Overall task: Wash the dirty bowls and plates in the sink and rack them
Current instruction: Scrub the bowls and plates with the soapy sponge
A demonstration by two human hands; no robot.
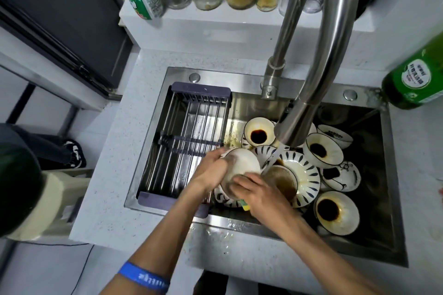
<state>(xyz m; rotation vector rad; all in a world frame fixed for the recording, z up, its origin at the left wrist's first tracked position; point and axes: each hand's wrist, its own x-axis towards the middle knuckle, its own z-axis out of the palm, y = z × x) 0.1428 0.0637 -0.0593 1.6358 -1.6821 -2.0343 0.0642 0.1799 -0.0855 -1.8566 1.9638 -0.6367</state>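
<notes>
The bowl [242,165] being held is plain white inside. The plate [304,172] beside it is white with dark blue dashes round the rim — brown liquid pools on it. Other bowls [259,132] hold black-brown sauce. The rack [191,127] is grey-purple with steel bars; the wristband [143,276] is blue — the sponge [245,205] yellow and green.

A: Where does the single head view look from?
B: From above, facing forward and steeply down, close over the sink [242,74] and its faucet [309,60].
</notes>
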